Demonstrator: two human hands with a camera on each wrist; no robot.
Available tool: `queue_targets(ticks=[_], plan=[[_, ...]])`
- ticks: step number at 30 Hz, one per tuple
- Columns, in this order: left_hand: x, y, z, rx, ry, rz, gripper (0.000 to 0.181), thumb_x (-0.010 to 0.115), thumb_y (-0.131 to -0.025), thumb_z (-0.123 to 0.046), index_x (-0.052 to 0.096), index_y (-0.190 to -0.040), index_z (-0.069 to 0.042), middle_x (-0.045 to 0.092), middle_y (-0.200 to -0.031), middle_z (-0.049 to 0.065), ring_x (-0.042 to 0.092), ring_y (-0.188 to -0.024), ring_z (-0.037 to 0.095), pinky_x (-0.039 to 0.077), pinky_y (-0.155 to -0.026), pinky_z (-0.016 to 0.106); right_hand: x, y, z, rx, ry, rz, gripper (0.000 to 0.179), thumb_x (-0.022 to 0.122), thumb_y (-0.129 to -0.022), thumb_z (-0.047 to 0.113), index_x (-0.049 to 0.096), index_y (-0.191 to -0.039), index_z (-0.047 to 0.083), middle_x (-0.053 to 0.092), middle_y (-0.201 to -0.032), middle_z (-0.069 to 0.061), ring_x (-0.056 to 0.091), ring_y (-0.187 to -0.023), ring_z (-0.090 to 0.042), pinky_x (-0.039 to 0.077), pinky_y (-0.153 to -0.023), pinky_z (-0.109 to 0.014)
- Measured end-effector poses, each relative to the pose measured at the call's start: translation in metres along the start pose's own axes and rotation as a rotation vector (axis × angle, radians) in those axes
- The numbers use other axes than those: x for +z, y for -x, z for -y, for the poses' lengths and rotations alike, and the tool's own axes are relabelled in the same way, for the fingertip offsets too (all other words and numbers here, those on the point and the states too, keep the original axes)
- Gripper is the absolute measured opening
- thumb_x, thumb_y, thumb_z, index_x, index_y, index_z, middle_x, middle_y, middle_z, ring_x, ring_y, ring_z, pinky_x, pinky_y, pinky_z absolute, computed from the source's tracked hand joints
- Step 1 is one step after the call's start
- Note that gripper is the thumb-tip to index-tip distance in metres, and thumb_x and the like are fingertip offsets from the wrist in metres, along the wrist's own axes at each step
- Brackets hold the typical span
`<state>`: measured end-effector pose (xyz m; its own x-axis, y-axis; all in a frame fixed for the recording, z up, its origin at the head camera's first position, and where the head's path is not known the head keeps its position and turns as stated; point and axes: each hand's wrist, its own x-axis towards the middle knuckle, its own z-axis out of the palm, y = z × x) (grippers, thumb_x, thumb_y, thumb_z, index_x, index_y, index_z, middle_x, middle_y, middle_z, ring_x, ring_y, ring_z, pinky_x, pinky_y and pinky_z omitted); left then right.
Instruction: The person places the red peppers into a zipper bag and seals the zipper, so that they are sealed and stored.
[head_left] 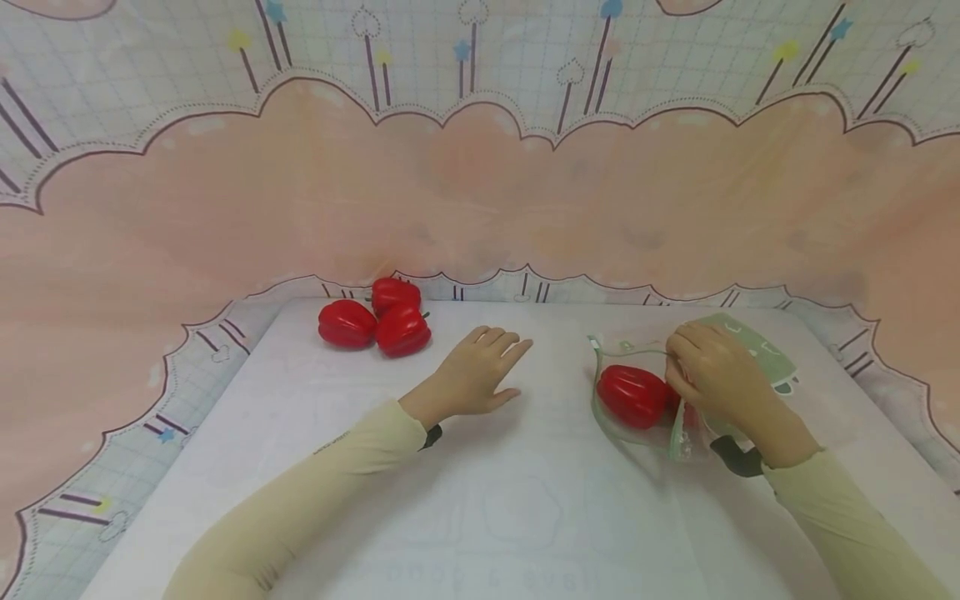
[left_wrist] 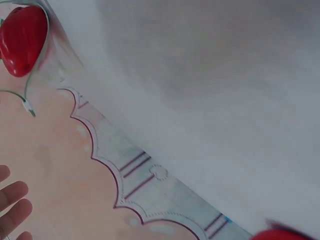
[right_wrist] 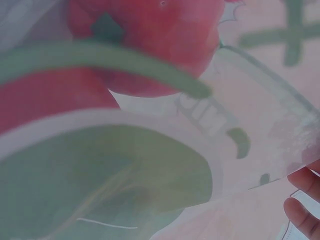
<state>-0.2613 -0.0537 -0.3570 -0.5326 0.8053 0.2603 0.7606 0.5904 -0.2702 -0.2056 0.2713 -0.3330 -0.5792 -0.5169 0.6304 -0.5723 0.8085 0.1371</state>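
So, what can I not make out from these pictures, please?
- Head view: the second red shape in the bag, mostly hidden by the right hand.
- Left wrist view: the red object at the bottom, cut off by the edge.
- Right wrist view: the fingers, cut off by the right edge.

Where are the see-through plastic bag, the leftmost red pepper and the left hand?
Clear plastic bag (head_left: pixel 759 354): head view, on its green print.
Leftmost red bell pepper (head_left: pixel 347 324): head view, on its side.
Left hand (head_left: pixel 476 372): head view, on the back of the hand.
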Motion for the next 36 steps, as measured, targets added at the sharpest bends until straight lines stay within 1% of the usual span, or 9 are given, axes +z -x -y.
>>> queue_targets(ticks=[4,9,16,19,23,26,29,36], plan=[[-0.003,0.012,0.015,-0.036,0.011,-0.004,0.066,0.067,-0.081,-0.043,0.048,-0.135,-0.01,0.059,-0.127,0.008,0.055,-0.117,0.024,0.044,-0.102,0.041,0.0,0.0,-0.001,-0.011,-0.001,-0.009,0.003,0.055,-0.071,0.006,0.055,-0.073,0.004,0.058,-0.072,-0.01,0.056,-0.075,-0.026,0.053,-0.073,-0.043],[-0.002,0.027,0.035,-0.075,-0.017,-0.032,0.068,0.071,-0.077,-0.042,0.05,-0.133,-0.009,0.061,-0.124,0.009,0.057,-0.113,0.026,0.046,-0.1,0.042,0.0,0.0,0.0,-0.016,-0.001,-0.015,0.003,0.055,-0.071,0.007,0.054,-0.072,0.004,0.058,-0.071,-0.01,0.056,-0.075,-0.026,0.053,-0.073,-0.043],[0.002,0.047,0.062,-0.087,-0.078,-0.056,0.067,0.073,-0.075,-0.041,0.053,-0.129,-0.006,0.063,-0.119,0.011,0.058,-0.109,0.027,0.048,-0.097,0.042,0.0,0.0,0.0,-0.003,0.003,-0.001,0.005,0.059,-0.07,0.007,0.057,-0.073,0.004,0.061,-0.073,-0.01,0.057,-0.077,-0.026,0.054,-0.074,-0.043],[0.006,0.054,0.075,-0.103,-0.086,-0.037,0.069,0.075,-0.073,-0.04,0.053,-0.13,-0.006,0.063,-0.119,0.012,0.058,-0.109,0.028,0.047,-0.097,0.043,0.001,0.0,0.0,-0.006,0.001,-0.004,0.005,0.059,-0.07,0.007,0.057,-0.073,0.004,0.061,-0.073,-0.01,0.057,-0.076,-0.026,0.054,-0.074,-0.043],[0.011,0.064,0.091,-0.15,-0.07,0.002,0.072,0.078,-0.071,-0.038,0.053,-0.13,-0.006,0.061,-0.122,0.014,0.057,-0.112,0.03,0.046,-0.099,0.046,0.001,0.001,0.0,-0.015,0.008,-0.01,0.005,0.058,-0.07,0.007,0.056,-0.073,0.004,0.06,-0.072,-0.01,0.056,-0.075,-0.026,0.054,-0.073,-0.042],[0.013,0.069,0.101,-0.179,-0.06,0.0,0.071,0.08,-0.069,-0.035,0.054,-0.129,-0.006,0.061,-0.122,0.015,0.057,-0.111,0.031,0.047,-0.098,0.048,0.002,0.001,0.0,-0.019,0.018,-0.01,0.005,0.057,-0.071,0.008,0.056,-0.072,0.004,0.061,-0.072,-0.011,0.057,-0.075,-0.026,0.054,-0.073,-0.043],[0.016,0.073,0.108,-0.2,-0.056,-0.005,0.072,0.082,-0.067,-0.033,0.055,-0.127,-0.004,0.062,-0.121,0.017,0.058,-0.11,0.033,0.047,-0.097,0.05,0.001,0.0,-0.001,-0.025,0.03,-0.006,0.005,0.056,-0.071,0.008,0.056,-0.072,0.003,0.06,-0.072,-0.011,0.057,-0.075,-0.027,0.053,-0.073,-0.043],[0.023,0.08,0.122,-0.282,-0.037,0.049,0.076,0.082,-0.069,-0.032,0.05,-0.131,-0.003,0.058,-0.125,0.019,0.053,-0.116,0.035,0.045,-0.099,0.053,-0.001,-0.002,-0.003,-0.039,0.065,0.016,0.007,0.054,-0.072,0.009,0.056,-0.071,0.002,0.06,-0.069,-0.012,0.056,-0.072,-0.028,0.051,-0.072,-0.043]])
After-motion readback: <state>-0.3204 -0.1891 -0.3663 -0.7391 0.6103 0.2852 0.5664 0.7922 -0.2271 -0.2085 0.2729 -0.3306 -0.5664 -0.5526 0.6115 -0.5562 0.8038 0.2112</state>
